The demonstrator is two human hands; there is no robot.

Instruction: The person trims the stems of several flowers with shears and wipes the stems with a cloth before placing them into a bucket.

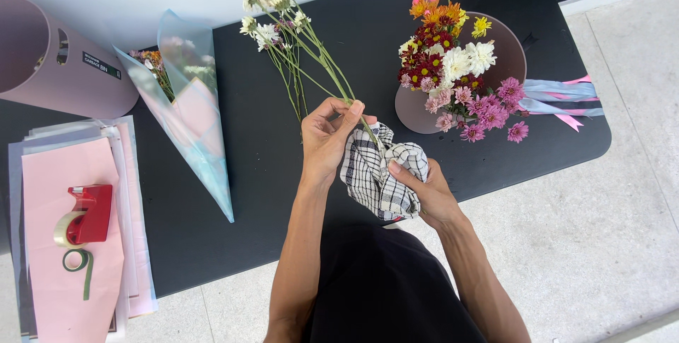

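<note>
Head view, left hand (327,139) gripping flower stems (304,56)

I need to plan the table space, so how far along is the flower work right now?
Done: one wrapped bouquet lies on the black table. In hand: left hand holds white flower stems; right hand holds a checked cloth at their lower ends. Left: loose flowers, ribbons and wrapping sheets unused.

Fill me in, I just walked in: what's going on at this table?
A person stands at a black table. The left hand grips a bunch of white flowers by the stems, while the right hand holds a checked cloth around the stem ends. A wrapped bouquet lies to the left, mixed flowers to the right.
</note>
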